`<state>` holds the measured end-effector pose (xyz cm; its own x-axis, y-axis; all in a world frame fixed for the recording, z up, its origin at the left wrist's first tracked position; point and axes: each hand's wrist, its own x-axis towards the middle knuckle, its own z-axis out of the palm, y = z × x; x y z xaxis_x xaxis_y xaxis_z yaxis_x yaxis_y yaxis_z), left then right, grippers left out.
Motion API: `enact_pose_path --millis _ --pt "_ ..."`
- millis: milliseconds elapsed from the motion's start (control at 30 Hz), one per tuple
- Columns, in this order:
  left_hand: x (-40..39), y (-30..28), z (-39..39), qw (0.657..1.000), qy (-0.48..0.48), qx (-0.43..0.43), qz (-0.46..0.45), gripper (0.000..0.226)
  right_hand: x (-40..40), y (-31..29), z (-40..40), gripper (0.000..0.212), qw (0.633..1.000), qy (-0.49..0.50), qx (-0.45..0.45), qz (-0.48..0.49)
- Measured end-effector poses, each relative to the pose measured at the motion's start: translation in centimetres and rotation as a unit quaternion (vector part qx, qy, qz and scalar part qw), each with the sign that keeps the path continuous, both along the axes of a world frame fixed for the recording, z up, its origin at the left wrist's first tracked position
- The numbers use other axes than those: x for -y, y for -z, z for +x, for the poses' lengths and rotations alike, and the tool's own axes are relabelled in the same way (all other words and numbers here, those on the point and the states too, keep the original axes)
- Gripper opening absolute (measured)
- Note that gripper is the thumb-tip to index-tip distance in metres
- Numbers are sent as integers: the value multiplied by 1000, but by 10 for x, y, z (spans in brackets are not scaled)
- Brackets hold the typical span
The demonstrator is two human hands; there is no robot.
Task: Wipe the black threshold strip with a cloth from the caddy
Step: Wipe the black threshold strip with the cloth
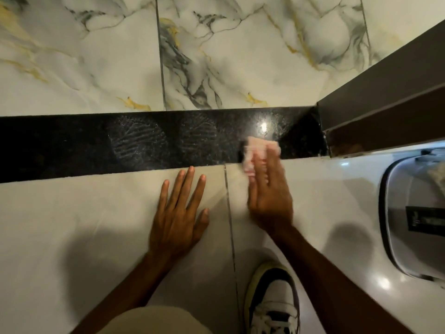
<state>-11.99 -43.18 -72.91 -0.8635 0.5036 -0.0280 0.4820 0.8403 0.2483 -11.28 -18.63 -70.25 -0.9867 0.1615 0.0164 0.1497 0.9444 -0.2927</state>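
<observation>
Pressing cloth (261, 150) on strip (96, 143), right hand (269, 191), caddy (414, 213) beside

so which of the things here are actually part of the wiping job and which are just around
Part of the job:
- pink cloth under the right hand
- black speckled threshold strip, dusty shoe prints on it
- grey plastic caddy

Just around:
- left hand flat on the white floor tile
- white and purple sneaker
- brown door frame
</observation>
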Motion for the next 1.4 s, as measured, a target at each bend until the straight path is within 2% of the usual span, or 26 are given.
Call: enact_pose_path --millis 100,233,267,367,433,500,567,633,700,733,767,833,867,900,967,1100,1200,1233,1267,1333,1400 --pt "0 3 0 1000 -1 -2 4 73 -26 -2 -19 62 992 120 26 20" --pt "2 9 0 1000 0 -14 12 72 9 -3 -103 70 966 238 -28 -94" --pt "2 10 0 1000 -3 -14 11 72 25 -2 -114 69 971 213 -34 -100" --pt "2 8 -1 1000 -15 0 2 73 50 6 -88 63 998 0 -39 -40" --pt "4 1 0 1000 -21 3 2 73 38 6 -39 61 999 -32 -19 -30" --pt "9 -4 5 1000 -24 6 0 73 16 2 4 61 1000 18 -4 -3" --pt "16 -4 12 1000 -21 8 0 72 -7 0 11 60 996 90 18 6" --pt "19 1 16 1000 -23 6 1 72 -12 0 -22 63 983 180 -16 -16" --pt "18 5 15 1000 -30 -1 9 72 -1 1 -70 69 959 267 -47 -85" --pt "18 7 15 999 -33 -5 9 72 12 1 -92 72 953 273 -53 -119" --pt "18 8 15 999 -35 -5 7 73 28 2 -107 72 962 233 -54 -130" --pt "19 6 15 999 -40 8 1 74 60 2 -109 67 996 48 -34 -68" --pt "19 5 15 999 -49 16 -2 74 69 4 -98 66 998 -42 -27 -38" --pt "21 2 15 998 -58 22 -7 75 73 5 -82 64 995 -91 -17 -22" --pt "28 -4 17 998 -62 23 -18 74 61 3 -45 63 996 -84 -2 -4" --pt "58 -3 20 999 -37 3 -10 72 22 -3 -33 64 998 66 15 16" --pt "61 1 20 998 -62 -1 11 72 46 -3 -80 66 973 191 -57 -115" --pt "59 1 20 997 -72 -1 14 72 63 -2 -98 66 972 183 -57 -133" --pt "58 0 21 996 -84 1 16 73 83 0 -111 67 984 137 -42 -102" --pt "60 -3 20 995 -101 8 13 73 121 4 -116 66 999 -24 -18 -41" --pt "68 -5 21 995 -100 7 8 72 140 6 -87 64 992 -124 -11 -26"
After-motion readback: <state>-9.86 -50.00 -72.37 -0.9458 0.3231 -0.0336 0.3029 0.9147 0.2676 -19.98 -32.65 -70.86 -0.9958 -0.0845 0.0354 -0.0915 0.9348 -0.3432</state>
